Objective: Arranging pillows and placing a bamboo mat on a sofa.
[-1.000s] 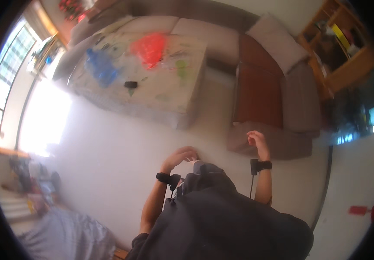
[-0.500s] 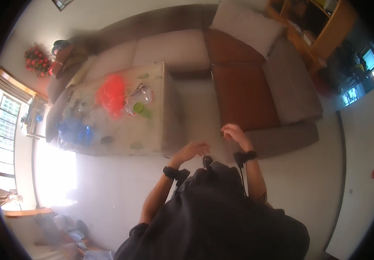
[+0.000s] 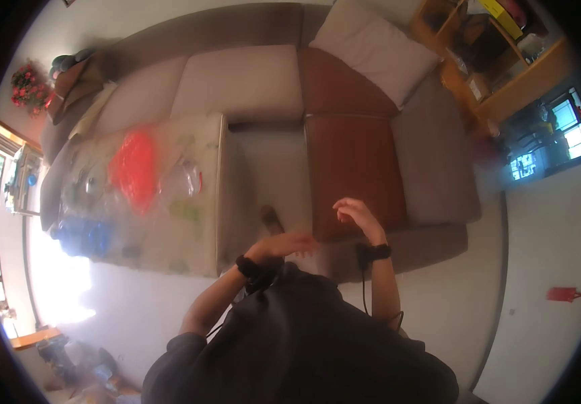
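My left hand [image 3: 282, 246] hovers in front of my body, its palm turned down and its fingers stretched toward the right, slightly blurred. It holds nothing and is nearest to the corner of the covered table [image 3: 203, 259]. My right hand [image 3: 359, 217] is raised above the front of the brown seat cushion [image 3: 354, 172], loosely bent, with its fingers apart and nothing visible in them. Both wrists wear black bands with cords. Beyond my left hand, a dark shoe [image 3: 271, 219] shows on the floor between table and sofa.
On the table lie a red plastic bag [image 3: 133, 168], clear plastic packaging [image 3: 184, 178] and a blue translucent item [image 3: 85, 236]. A grey sofa [image 3: 236, 77] with a pale pillow [image 3: 374, 50] wraps around behind. A wooden shelf [image 3: 492, 60] stands far right; red flowers [image 3: 29, 87] far left.
The view has shifted, so table and sofa sit further left and the table reaches nearer my body. A shoe has come forward between them. Both hands remain raised, with nothing visible in them.
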A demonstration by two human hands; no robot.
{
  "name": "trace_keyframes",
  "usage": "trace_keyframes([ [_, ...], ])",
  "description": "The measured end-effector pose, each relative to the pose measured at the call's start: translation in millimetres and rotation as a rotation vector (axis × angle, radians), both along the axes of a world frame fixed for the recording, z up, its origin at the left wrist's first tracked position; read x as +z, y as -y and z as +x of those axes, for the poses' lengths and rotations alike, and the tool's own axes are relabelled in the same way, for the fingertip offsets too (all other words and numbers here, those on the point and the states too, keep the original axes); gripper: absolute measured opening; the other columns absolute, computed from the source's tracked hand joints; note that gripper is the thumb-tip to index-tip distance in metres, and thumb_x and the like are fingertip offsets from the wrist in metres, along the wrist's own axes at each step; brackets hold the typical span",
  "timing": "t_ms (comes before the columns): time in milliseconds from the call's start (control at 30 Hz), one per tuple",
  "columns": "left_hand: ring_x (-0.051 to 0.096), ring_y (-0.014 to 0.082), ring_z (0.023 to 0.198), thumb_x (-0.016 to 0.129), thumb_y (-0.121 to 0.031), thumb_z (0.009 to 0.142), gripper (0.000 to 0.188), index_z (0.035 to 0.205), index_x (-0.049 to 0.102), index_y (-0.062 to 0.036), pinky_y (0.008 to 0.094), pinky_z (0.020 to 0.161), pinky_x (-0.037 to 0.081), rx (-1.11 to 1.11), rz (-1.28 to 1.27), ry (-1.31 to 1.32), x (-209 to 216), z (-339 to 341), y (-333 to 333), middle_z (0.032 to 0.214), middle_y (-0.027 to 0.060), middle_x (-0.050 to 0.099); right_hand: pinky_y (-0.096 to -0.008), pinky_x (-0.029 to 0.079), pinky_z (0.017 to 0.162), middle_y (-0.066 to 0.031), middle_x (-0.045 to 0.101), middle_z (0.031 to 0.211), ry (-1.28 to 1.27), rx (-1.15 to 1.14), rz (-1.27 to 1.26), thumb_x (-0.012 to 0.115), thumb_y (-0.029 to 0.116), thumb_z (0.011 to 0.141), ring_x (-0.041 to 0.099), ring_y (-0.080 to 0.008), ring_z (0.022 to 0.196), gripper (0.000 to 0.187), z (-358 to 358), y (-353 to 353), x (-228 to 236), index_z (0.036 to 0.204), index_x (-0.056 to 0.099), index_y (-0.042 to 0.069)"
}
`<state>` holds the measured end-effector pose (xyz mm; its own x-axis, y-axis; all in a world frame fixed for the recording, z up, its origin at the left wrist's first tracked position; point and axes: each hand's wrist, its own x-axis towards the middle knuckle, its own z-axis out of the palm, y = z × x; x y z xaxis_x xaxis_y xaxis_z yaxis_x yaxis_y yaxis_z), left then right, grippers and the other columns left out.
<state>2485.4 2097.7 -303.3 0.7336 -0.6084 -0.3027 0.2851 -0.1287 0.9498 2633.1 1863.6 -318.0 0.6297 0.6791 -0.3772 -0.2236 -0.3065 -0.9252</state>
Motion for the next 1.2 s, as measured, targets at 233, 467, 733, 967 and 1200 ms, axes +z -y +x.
trace_keyframes([
  [233,0.058,0.0159,0.084,0.051,-0.033,0.095,0.037,0.116,0.059,-0.0033,0.0292,0.077,0.049,0.035,0.028,0.003,-39.3,77.2,-99.9,0.095,0.006,0.062,-0.0234,0.046,0.066,-0.0015,0.06,0.073,0.011,-0.375,0.009,0.051,0.012,0.089,0.057,-0.01,0.069,0.017,56.4,-42.7,-9.1,0.095,0.064,0.002],
  [467,0.059,0.0176,0.089,0.05,-0.03,0.096,0.033,0.113,0.058,-0.0027,0.0306,0.081,0.048,0.041,-0.014,0.12,0.1,189.8,-140.1,0.098,0.0082,0.063,-0.024,0.046,0.07,-0.0012,0.059,0.076,-0.007,-0.228,0.004,0.052,0.016,0.09,0.056,-0.0101,0.072,0.018,142.4,-126.5,18.1,0.096,0.064,0.004],
  [733,0.059,0.0166,0.084,0.05,-0.026,0.094,0.03,0.11,0.058,-0.0026,0.0307,0.074,0.048,0.158,0.02,0.187,14.2,266.3,-181.8,0.096,0.0084,0.063,-0.0226,0.046,0.064,-0.0012,0.061,0.075,-0.006,-0.011,-0.038,0.051,0.013,0.09,0.057,-0.0083,0.07,0.018,291.2,-215.1,0.4,0.097,0.064,0.004],
  [967,0.058,0.0156,0.095,0.052,-0.026,0.096,0.032,0.112,0.061,0.0009,0.0294,0.083,0.047,0.426,0.013,0.043,9.8,325.7,-267.5,0.102,0.0064,0.064,-0.0217,0.045,0.064,-0.0012,0.061,0.074,-0.026,0.236,0.072,0.052,0.014,0.09,0.057,-0.0083,0.069,0.018,412.3,-340.0,-17.7,0.098,0.063,0.002],
  [1200,0.059,0.0152,0.096,0.055,-0.022,0.094,0.029,0.114,0.06,-0.0011,0.0302,0.085,0.048,0.816,0.109,-0.037,21.8,353.0,-331.7,0.102,0.0061,0.064,-0.0235,0.046,0.066,-0.001,0.061,0.075,-0.061,0.379,0.103,0.053,0.015,0.088,0.057,-0.0094,0.069,0.019,494.7,-453.0,-5.4,0.099,0.063,0.002],
])
